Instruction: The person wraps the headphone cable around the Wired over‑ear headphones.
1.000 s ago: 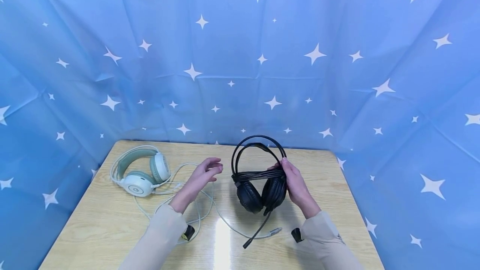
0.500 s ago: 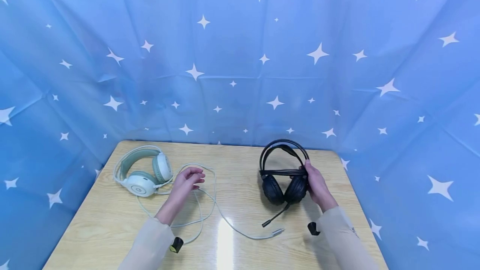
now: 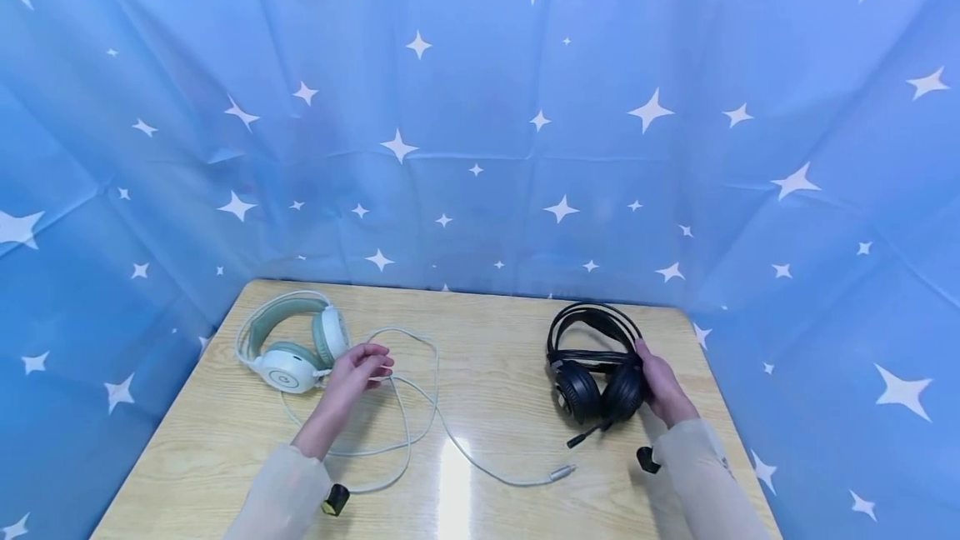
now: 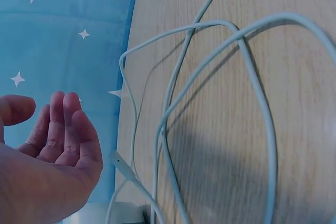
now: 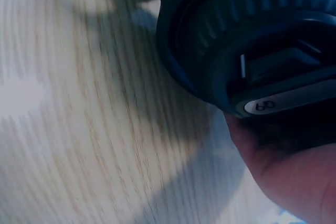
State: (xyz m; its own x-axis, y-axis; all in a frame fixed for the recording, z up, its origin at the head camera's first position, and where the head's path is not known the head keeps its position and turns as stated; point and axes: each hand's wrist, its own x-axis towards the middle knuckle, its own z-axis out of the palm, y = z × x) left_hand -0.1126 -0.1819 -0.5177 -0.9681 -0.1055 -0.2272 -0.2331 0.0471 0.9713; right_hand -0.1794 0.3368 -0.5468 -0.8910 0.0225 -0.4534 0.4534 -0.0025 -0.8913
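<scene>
the black headset [image 3: 621,388] is gripped by the right hand [image 3: 663,382], well right of the white headset [image 3: 287,369]; a setting-down seems in hand, and steady support seems called for. nothing is held by the left hand [image 3: 354,375], fingers loosely bent, thumb apart, just right of the white headset. the table [image 3: 487,348] right of it is crossed by white cable [image 4: 271,150], perhaps easily snagged.

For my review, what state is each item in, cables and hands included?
black headset: held, table contact unclear
black cable: bundled
microphone boom: extended outward
white headset: resting on table
white cable: uncoiled, loosely looped
cable plug: connected to nothing
left hand: holding nothing
right hand: gripping black headset
</scene>
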